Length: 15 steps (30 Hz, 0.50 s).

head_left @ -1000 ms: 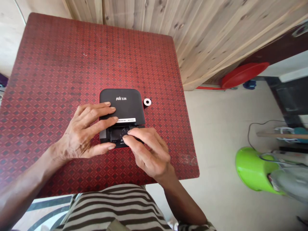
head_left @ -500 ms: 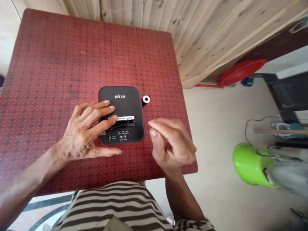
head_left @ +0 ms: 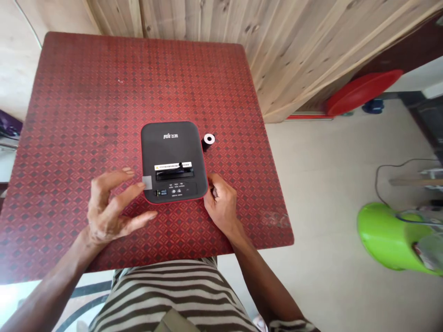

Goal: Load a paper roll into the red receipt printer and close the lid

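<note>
A black receipt printer [head_left: 170, 150] with a red rim lies on the red patterned table [head_left: 114, 106]. White lettering marks its top, and a white label strip [head_left: 166, 166] runs above its dark slot [head_left: 175, 173]. A translucent tab [head_left: 147, 183] sticks to its left edge. My left hand [head_left: 110, 207] is open beside that edge, fingers spread, index fingertip close to the tab. Curled against the printer's lower right edge is my right hand [head_left: 221, 200], its fingertips partly hidden by the side. A small paper roll [head_left: 208, 139] with a white end lies just right of the printer.
A wooden plank wall [head_left: 194, 23] borders the table's far side. On the floor to the right are a green bucket [head_left: 384, 235], a red basin [head_left: 363, 92] and a dark cable [head_left: 377, 184]. My striped shirt [head_left: 166, 290] is close to the near table edge.
My left hand has come off the printer's top and moved left, uncovering the label and tab. My right hand has moved left from the air onto the printer's right edge.
</note>
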Available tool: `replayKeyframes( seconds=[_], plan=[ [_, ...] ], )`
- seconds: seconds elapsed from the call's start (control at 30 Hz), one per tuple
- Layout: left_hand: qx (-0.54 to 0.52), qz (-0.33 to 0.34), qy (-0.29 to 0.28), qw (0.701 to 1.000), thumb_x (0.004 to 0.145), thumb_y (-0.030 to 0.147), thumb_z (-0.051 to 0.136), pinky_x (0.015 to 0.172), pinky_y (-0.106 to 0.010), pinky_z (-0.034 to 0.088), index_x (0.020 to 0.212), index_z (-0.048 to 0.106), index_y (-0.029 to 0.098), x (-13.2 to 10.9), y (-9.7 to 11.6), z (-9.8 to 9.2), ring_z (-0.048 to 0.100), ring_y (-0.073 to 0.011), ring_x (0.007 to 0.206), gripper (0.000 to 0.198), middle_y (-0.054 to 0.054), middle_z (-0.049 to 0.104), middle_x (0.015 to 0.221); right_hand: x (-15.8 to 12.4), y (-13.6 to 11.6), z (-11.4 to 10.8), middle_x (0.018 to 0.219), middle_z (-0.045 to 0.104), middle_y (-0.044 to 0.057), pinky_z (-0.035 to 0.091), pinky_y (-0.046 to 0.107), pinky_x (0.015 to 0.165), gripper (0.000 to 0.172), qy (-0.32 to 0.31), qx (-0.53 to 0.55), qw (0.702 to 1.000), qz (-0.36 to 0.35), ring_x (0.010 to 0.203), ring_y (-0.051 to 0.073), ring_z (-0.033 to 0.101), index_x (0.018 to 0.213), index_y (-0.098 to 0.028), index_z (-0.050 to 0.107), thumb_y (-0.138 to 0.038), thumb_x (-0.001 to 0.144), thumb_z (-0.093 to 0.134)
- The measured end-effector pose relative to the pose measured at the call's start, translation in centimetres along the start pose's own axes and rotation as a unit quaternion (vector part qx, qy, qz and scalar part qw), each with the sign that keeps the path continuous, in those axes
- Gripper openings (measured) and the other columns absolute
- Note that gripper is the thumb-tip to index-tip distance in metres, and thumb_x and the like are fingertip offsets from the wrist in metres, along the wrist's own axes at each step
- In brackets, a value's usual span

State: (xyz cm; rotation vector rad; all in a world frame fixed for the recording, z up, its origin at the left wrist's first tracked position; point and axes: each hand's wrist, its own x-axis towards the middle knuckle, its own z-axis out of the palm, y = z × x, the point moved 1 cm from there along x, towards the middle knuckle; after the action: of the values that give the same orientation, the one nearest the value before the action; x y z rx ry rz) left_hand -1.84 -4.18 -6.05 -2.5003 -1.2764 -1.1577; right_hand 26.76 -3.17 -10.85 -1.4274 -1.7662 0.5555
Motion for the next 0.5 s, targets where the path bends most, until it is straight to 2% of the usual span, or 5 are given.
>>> replayKeyframes(
  seconds=[0.13, 0.23, 0.4, 0.5],
  plan=[
    [-0.004, 0.0, -0.009, 1.0, 0.092, 0.044, 0.083, 0.096, -0.049, 0.066, 0.14, 0.062, 0.027, -1.1, 0.0, 1.2, 0.071, -0.0306, 0.12, 0.056, -0.011, 0.065, 0.135, 0.8, -0.1, 0.1, 0.075, 0.071, 0.0, 0.05, 0.026, 0.065, 0.013, -0.012, -0.002, 1.0, -0.009, 0.064, 0.015, 0.064, 0.094, -0.021, 0.068, -0.016, 0.1, 0.056],
    [-0.016, -0.007, -0.007, 1.0, 0.092, 0.044, 0.082, 0.099, -0.048, 0.066, 0.142, 0.062, 0.029, -1.4, -0.2, 1.8, 0.071, -0.0297, 0.123, 0.057, -0.01, 0.065, 0.138, 1.2, -0.2, -0.1, 0.072, 0.068, -0.002, 0.048, 0.025, 0.061, 0.015, -0.012, -0.001, 1.0, -0.013, 0.06, 0.014, 0.059, 0.091, -0.021, 0.066, -0.019, 0.102, 0.056],
    [-0.036, -0.018, -0.008, 0.999, 0.096, 0.044, 0.079, 0.094, -0.045, 0.067, 0.15, 0.056, 0.027, -0.9, 0.0, 1.8, 0.07, -0.0283, 0.123, 0.062, -0.014, 0.065, 0.136, 1.3, -0.3, 0.0, 0.07, 0.066, -0.003, 0.046, 0.025, 0.06, 0.016, -0.012, -0.002, 1.0, -0.007, 0.057, 0.013, 0.052, 0.089, -0.022, 0.065, -0.019, 0.101, 0.056],
    [-0.031, -0.022, -0.019, 0.999, 0.096, 0.044, 0.079, 0.092, -0.046, 0.068, 0.148, 0.056, 0.026, -0.6, 0.2, 1.6, 0.069, -0.0285, 0.123, 0.06, -0.015, 0.064, 0.136, 1.3, -0.3, 0.0, 0.071, 0.066, -0.003, 0.045, 0.025, 0.061, 0.016, -0.014, -0.003, 1.0, -0.003, 0.058, 0.013, 0.054, 0.09, -0.021, 0.066, -0.018, 0.102, 0.056]
  ],
)
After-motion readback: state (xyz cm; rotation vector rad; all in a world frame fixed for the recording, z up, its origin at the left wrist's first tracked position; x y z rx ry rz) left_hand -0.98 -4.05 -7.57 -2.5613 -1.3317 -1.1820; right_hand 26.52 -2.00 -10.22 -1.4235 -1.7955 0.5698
